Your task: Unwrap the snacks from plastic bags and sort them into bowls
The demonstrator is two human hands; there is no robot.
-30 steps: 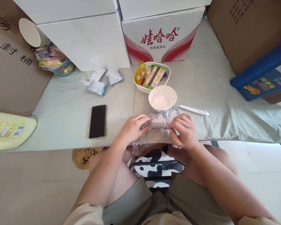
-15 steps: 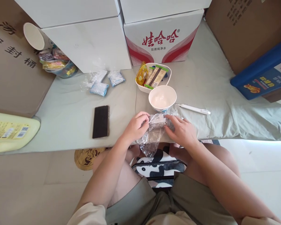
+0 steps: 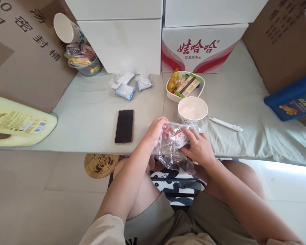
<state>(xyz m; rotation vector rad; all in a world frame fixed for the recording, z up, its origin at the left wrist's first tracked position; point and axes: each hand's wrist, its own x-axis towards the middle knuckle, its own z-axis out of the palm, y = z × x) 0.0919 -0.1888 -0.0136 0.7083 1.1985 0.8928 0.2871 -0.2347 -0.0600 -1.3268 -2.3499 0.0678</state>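
At the near edge of the table, my left hand grips a clear plastic bag, its fingers partly behind the film. Closed around a small white package with red and dark print is my right hand. The package lies in or against the crinkled film; its exact shape is partly covered by my fingers. Just beyond my hands stands a white paper bowl. A white pen-like tool rests right of the bowl.
Behind the bowl, a white tray holds snack packets. A phone and small blue-white packets lie left. A yellow jug stands far left, a blue container right. White boxes line the back.
The view has shifted leftward. My left hand has moved into the plastic film, and the package has turned, showing a red-printed side under my right hand.
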